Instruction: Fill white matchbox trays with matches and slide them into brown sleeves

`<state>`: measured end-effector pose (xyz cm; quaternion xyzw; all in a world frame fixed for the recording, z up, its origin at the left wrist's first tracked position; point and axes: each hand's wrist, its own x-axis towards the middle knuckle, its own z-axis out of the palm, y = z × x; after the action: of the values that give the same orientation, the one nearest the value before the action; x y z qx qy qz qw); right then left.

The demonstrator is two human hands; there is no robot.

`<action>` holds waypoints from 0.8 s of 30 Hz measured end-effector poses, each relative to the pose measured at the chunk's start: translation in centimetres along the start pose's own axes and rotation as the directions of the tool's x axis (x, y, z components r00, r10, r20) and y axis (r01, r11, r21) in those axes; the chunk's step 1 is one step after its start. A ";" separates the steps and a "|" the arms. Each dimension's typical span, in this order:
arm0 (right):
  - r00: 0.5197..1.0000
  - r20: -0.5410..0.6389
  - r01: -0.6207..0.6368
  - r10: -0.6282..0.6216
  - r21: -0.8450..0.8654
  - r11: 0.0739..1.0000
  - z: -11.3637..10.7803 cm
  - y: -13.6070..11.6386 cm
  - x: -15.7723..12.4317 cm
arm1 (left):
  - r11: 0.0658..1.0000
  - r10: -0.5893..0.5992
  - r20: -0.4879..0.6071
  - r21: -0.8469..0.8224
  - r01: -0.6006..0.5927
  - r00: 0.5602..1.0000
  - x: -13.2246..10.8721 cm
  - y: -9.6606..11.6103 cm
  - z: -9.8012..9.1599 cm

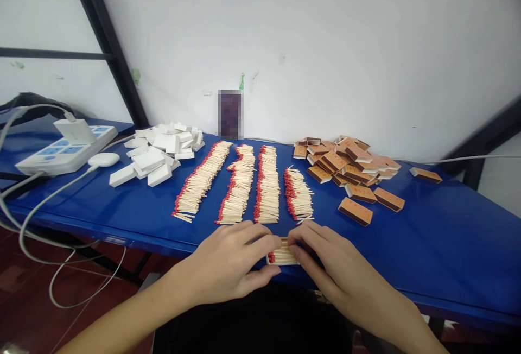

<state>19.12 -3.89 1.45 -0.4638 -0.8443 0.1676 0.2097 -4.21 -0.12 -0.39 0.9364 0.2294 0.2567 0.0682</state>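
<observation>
At the table's front edge, a small white matchbox tray (pixel 268 259) lies between my two hands, filled with red-tipped matches (pixel 284 257). My left hand (pixel 230 259) is curled around its left end, index finger along the far rim and thumb low on the near side. Over the right end, my right hand (pixel 328 259) is closed, with thumb and fingertips at the tray and matches; its palm side is hidden. Just beyond my hands lie long rows of loose matches, including a left row (pixel 203 180) and a shorter right row (pixel 298 194), heads to the left.
White empty trays (pixel 152 153) are heaped at the back left. Brown matchbox sleeves (pixel 345 161) form a pile at the right, a few lying apart. A power strip (pixel 67 150) with white cables sits at the far left of the blue table (pixel 439 245). A white wall stands behind.
</observation>
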 end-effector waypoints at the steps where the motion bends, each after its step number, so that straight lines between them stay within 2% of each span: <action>1: 1.000 -0.008 -0.006 0.006 0.003 1.000 -0.2 0.2 0.0 | 1.000 0.008 0.002 0.003 -0.008 1.000 0.0 0.0 0.0; 4: 0.990 -0.131 -0.068 0.058 -0.076 0.995 -1.3 1.6 -0.4 | 1.000 0.020 0.008 0.012 -0.020 1.000 -0.1 0.0 0.0; 7: 0.927 -0.347 -0.235 0.144 -0.237 0.943 -2.7 4.6 -1.2 | 1.000 0.009 0.011 0.023 -0.009 1.000 0.0 0.1 -0.1; 9: 0.899 -0.397 -0.323 0.184 -0.317 0.892 -3.3 6.8 -2.0 | 0.999 -0.002 0.015 0.034 0.001 1.000 0.0 0.2 -0.1; 12: 0.909 -0.349 -0.358 0.227 -0.380 0.853 -3.7 9.4 -3.1 | 0.999 0.009 0.012 0.045 -0.010 1.000 0.0 0.2 -0.1; 15: 0.906 -0.333 -0.375 0.261 -0.347 0.860 -3.5 10.0 -3.5 | 0.998 0.027 0.009 0.054 -0.028 1.000 0.0 0.1 -0.1; 17: 0.914 -0.294 -0.364 0.278 -0.298 0.882 -3.5 9.1 -3.5 | 0.998 0.028 0.010 0.056 -0.029 1.000 -0.1 0.0 -0.1; 20: 0.953 -0.118 -0.296 0.278 -0.185 0.937 -3.6 6.6 -3.6 | 0.999 0.026 0.013 0.040 -0.026 1.000 -0.1 0.0 -0.1; 22: 0.974 0.016 -0.225 0.228 -0.107 0.968 -3.7 4.8 -3.8 | 0.999 0.020 0.019 0.029 -0.021 1.000 -0.1 0.1 -0.1; 24: 0.980 0.086 -0.174 0.180 -0.066 0.982 -3.6 3.5 -3.8 | 1.000 0.010 0.022 0.021 -0.011 1.000 -0.2 0.1 -0.1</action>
<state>25.26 -5.02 2.15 -0.5349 -0.8128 0.1821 0.1416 -4.32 -0.31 -0.37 0.9410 0.2265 0.2444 0.0592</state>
